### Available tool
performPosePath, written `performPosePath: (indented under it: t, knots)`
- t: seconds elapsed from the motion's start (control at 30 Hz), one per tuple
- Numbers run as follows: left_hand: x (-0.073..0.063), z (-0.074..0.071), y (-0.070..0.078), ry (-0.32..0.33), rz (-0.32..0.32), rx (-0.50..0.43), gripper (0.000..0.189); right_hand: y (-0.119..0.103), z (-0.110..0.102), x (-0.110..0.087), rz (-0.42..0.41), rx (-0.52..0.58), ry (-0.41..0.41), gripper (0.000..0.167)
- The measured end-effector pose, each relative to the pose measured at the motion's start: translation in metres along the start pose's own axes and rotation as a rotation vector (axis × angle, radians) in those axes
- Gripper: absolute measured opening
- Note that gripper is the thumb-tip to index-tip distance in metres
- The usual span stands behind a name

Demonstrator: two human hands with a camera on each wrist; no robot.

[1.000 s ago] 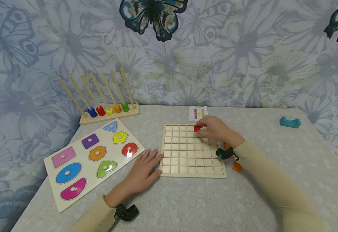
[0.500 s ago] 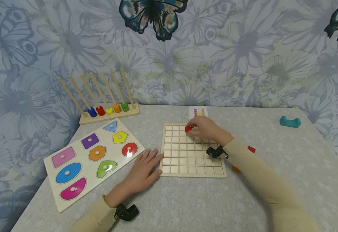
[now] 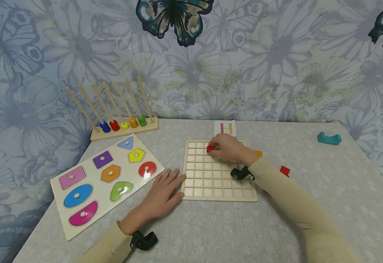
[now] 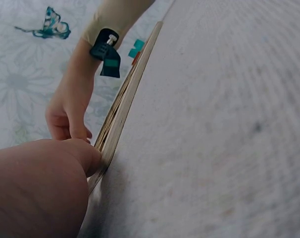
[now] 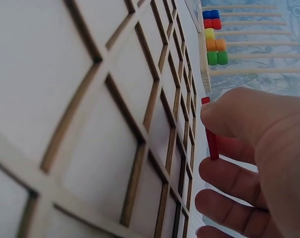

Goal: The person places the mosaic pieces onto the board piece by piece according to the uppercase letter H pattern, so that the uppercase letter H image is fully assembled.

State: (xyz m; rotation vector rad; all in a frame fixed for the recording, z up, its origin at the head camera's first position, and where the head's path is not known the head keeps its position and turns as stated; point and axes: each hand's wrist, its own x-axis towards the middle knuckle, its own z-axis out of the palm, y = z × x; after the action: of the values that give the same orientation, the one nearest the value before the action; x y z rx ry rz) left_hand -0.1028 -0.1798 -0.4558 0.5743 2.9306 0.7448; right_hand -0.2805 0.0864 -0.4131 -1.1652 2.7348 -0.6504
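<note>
Clearly thin, flat and plain red, the tile (image 3: 210,149) is pinched between thumb and fingers of the right hand (image 3: 229,147), over the far rows of the pale wooden grid board (image 3: 207,174). The left hand (image 3: 161,195) lies spread, touching the board's left edge. Beyond, a card (image 3: 225,128) shows small coloured blocks; any lettering is too small to read.

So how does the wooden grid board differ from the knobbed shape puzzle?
The wooden grid board is plain, split into bare-looking cells; the knobbed shape puzzle carries nine colourful shapes. The wooden grid board sits nearly square to the far edge of the table; the knobbed shape puzzle lies angled. Both rest on the table.
</note>
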Motion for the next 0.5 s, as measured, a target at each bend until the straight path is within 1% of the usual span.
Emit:
performPosePath:
  t: [0.13, 0.37, 0.5]
  knots:
    - [0.0002, 0.0006, -0.0001, -0.006, -0.003, 0.000, 0.059, 0.0012, 0.0029, 0.0016, -0.009, -0.012, -0.005, 0.018]
    - [0.0003, 0.0002, -0.0002, -0.005, -0.004, 0.009, 0.059, 0.0037, 0.0055, 0.0053, 0.031, -0.017, -0.029, 0.019]
    - [0.0003, 0.0001, 0.0001, -0.002, -0.001, 0.011, 0.059, 0.0033, 0.0063, 0.0064, 0.025, -0.027, -0.035, 0.019]
